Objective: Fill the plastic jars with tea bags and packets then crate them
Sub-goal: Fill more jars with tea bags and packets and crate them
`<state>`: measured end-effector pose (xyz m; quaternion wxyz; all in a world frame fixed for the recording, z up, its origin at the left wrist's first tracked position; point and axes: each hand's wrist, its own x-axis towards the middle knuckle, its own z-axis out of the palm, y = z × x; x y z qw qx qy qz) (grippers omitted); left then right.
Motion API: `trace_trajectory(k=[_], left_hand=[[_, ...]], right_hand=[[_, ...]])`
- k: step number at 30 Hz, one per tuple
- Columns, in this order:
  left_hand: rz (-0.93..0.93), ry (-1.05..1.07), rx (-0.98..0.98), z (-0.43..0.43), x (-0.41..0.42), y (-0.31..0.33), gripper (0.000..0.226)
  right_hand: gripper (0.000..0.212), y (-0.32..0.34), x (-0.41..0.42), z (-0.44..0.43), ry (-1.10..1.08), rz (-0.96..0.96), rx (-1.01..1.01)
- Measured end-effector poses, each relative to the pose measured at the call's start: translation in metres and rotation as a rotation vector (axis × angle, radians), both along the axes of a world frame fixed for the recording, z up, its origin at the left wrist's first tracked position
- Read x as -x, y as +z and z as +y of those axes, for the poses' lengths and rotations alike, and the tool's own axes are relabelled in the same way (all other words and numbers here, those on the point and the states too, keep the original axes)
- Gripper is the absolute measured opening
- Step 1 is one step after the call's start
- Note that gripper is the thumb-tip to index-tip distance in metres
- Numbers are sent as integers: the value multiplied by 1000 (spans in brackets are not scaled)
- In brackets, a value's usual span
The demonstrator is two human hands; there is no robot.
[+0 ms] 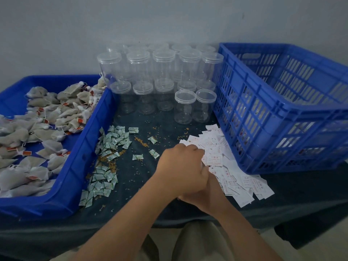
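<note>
Several clear lidded plastic jars [185, 107] stand at the back of the table, some stacked. Tea bags [47, 117] fill the blue tray [75, 178] on the left. Small green packets [111, 140] lie loose beside the tray. A pile of white packets with red print [243, 183] spreads in front of the blue crate [282, 117]. My left hand [182, 166] reaches into the white pile, its fingers curled on a few packets. My right hand [211, 193] lies under the left one at the same pile, with its fingers hidden.
Brown grains [141, 142] are scattered over the dark table cloth [143, 200]. The crate fills the right side, and some filled jars show dimly through its slats. A grey wall stands close behind the jars. My lap is below the table's front edge.
</note>
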<state>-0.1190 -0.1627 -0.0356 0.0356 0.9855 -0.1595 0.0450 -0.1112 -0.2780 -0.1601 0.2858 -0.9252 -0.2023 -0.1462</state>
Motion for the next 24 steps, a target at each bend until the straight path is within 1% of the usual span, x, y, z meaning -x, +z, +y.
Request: trace_trajectory(k=[3,5,7,9,10,11,13,14,15,16,17,18,19,20,22,23,24], left_hand=[[12,-126,-7,11,-6,4,47],[18,-196,10,16,-8,5,53],[40,-226,57,21,-10,4,60],[49,-227,80,23,-12,2,56],[45,-224,79,23,-12,2,53],[44,-215,75,22,-11,1,54],[51,-179,65,20,-6,1,70],[51,-153,77,20,-3,2,77],[49,-123,104,20,0,2,83],[49,-91,144,21,3,2,87],[55,-67,190,23,6,2,89],[63,-59,239,24,8,2,89],[74,-62,297,24,10,5,87],[86,-64,374,24,10,9,81],[74,-39,587,19,10,21,62],[18,-26,702,16,9,29,53],[-60,-27,819,13,9,39,48]], right_hand=[[58,-12,-7,-1,-3,64,9],[71,-17,-10,-1,-20,117,-80],[78,-16,-7,-7,13,169,-163],[83,-14,-4,-13,91,214,-194],[85,-12,-3,-16,122,190,-169],[85,-5,-2,-14,152,162,-145],[73,11,0,-8,174,118,-92],[68,20,0,-4,141,27,-36],[65,31,1,1,134,-59,66],[72,43,1,7,124,-91,140],[83,57,1,13,99,-60,173],[93,69,2,14,57,-95,173],[85,82,5,12,27,-120,155],[75,95,9,10,48,-136,161],[71,113,11,1,132,-32,196],[70,123,13,-4,160,17,175],[70,134,16,-11,147,26,97]])
